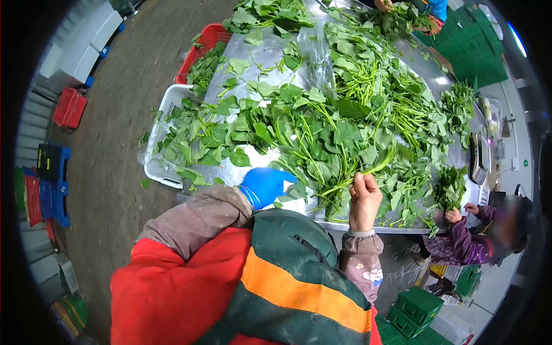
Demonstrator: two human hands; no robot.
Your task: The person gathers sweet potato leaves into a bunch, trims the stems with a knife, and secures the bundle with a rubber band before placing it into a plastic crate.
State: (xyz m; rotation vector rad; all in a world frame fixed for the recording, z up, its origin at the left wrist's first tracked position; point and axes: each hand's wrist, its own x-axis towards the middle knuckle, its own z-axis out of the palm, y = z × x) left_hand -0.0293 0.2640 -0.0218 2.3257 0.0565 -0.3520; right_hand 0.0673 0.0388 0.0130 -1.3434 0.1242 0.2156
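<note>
My left hand (264, 187) wears a blue glove and reaches over the near edge of the metal table (238, 49), at the leaves there. Its thumb and forefinger are apart, with a bit of leaf beside them; whether it grips that leaf is unclear. Bare and raised, my right hand (364, 198) pinches green leafy stems (376, 168) between thumb and fingers. Around both hands spreads a wide heap of leafy greens (305, 129).
A white basket (154, 152) and a red basket (210, 35) with greens stand along the table's left side. A co-worker (466, 238) is at the right, another person's hands (384, 4) at the far end. Green crates (468, 46) are stacked at the back right.
</note>
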